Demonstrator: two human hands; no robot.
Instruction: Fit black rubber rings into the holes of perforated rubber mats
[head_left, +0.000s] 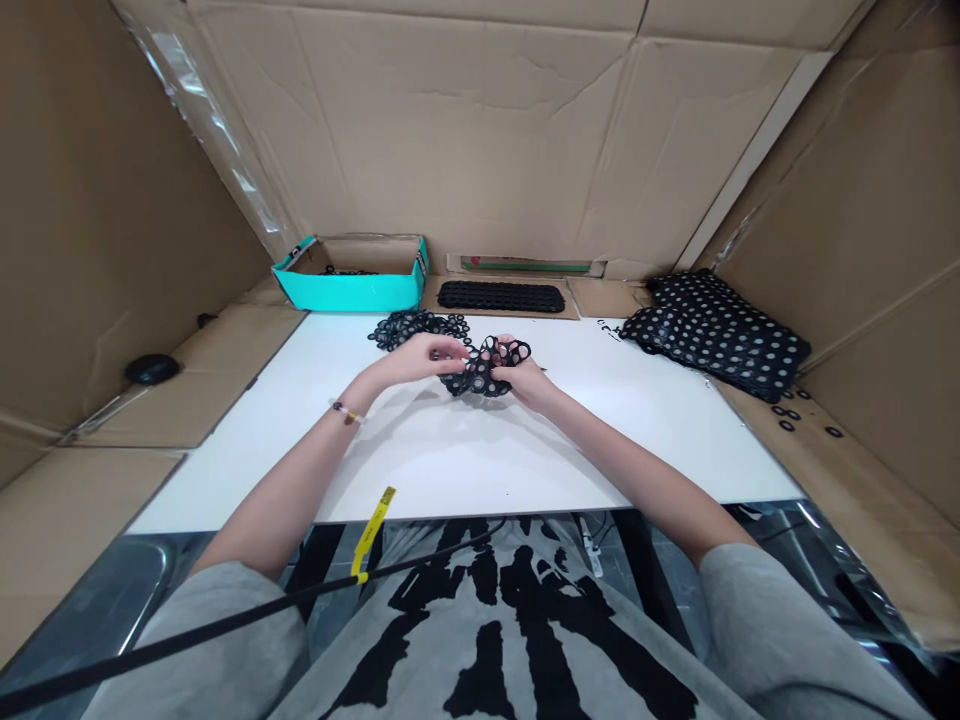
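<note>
L hand [420, 358] reaches its fingers to the left edge of a crumpled black perforated rubber sheet [480, 372], but I cannot tell if they grip it. R hand [526, 382] holds this sheet from the right side, w/ fingers bunched in it. Both are above the white worktop [480, 460], near its back edge. Just behind L hand lies a heap of black rubber rings [416, 330]. Behind back-left corner is a teal cardboard box [349, 292], and behind the middle a flat black perforated mat [501, 296] on cardboard lining [600, 298]. At back-right corner is a stack of perforated black sheets [712, 335], w/ loose black rings [787, 410] just beside it.
</note>
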